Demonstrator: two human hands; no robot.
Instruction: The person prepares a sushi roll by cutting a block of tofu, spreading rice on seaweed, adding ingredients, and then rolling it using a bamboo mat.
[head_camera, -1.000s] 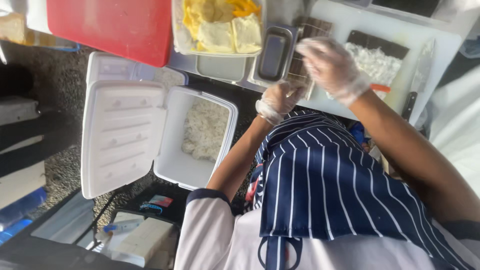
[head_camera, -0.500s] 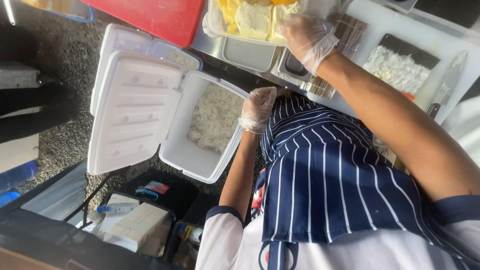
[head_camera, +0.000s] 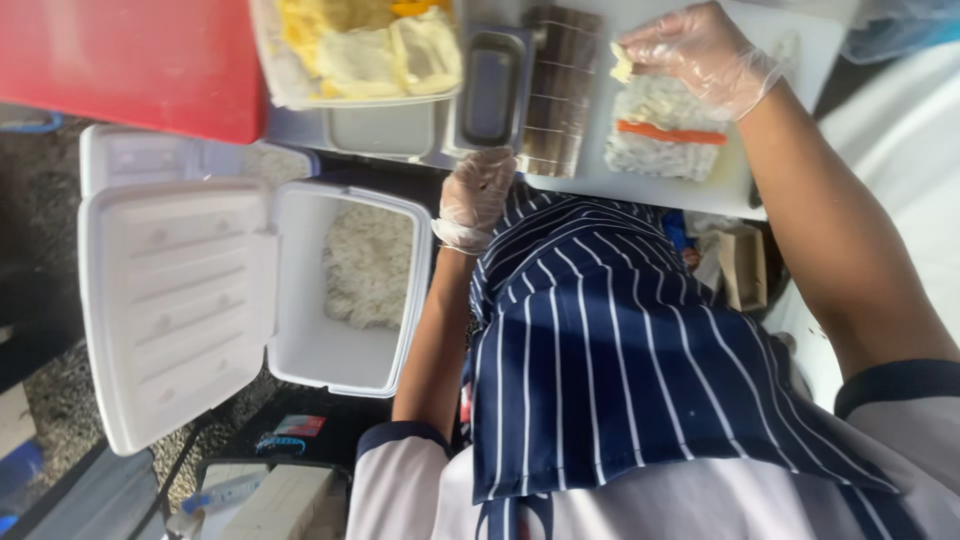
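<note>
a pale strip of filling (head_camera: 622, 63) is pinched in the fingertips of the gloved right hand (head_camera: 700, 52) just above the rice-covered sheet (head_camera: 662, 130) on the white cutting board (head_camera: 740, 185), where an orange strip (head_camera: 671, 133) is already laid across the rice; the gloved left hand (head_camera: 477, 195) is held loosely curled and empty at the counter edge, near the bamboo mat (head_camera: 558, 90) and above the open white cooler of rice (head_camera: 365, 268). the strip could be dropped crooked or off the rice if the pinch is released too high, and grains could be smeared or dragged by the glove if it is pressed down too hard
</note>
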